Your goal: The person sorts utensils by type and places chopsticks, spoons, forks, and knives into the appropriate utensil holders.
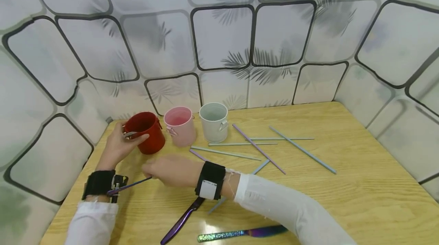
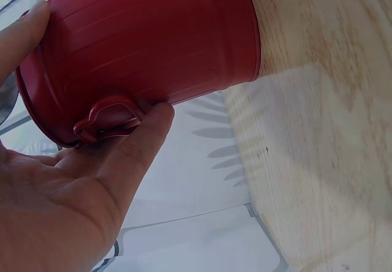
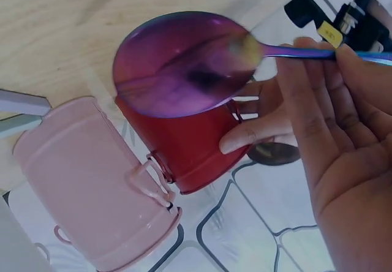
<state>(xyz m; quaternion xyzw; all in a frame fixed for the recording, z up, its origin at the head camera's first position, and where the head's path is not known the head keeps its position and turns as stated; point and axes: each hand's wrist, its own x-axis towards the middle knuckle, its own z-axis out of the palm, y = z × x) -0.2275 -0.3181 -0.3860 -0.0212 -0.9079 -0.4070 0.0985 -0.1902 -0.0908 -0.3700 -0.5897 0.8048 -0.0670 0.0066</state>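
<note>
Nearest, along the front of the desk [image 1: 363, 188], left to right: white left sleeve [image 1: 92, 224]; purple utensil handle [image 1: 179, 225], glossy, far end hidden beneath the right wrist; table knife [image 1: 240, 234], glittery textured handle, smooth purple-blue blade running to the white right sleeve [image 1: 295, 207].

Farther in, again from the left. Left hand [image 1: 116, 148] grips the red bucket [image 1: 153, 140] at its side, thumb at the rim, fingers about the small wire-like handle. Bucket: glossy deep red metal, faint ribs, mouth up, leftmost of three. A second spoon's bowl [image 3: 278, 154], dark and metallic, shows beside the left hand at the bucket's rim; cannot tell whether the fingers hold it.

Right hand [image 1: 173, 170], in front of the red bucket, pinches the handle of an iridescent spoon [image 3: 184, 64] between thumb and fingers. Spoon: broad oval bowl, mirror-shiny, magenta to violet, a golden patch by the neck, bluish slender handle. From the head, the handle points toward the black left wristband [image 1: 97, 184]; bowl hidden there.

Next right: pink bucket [image 1: 185, 133], then white bucket [image 1: 214, 127], both upright. Beyond, thin sticks [image 1: 258, 148] in lilac, blue and pale green, several crossing.
</note>
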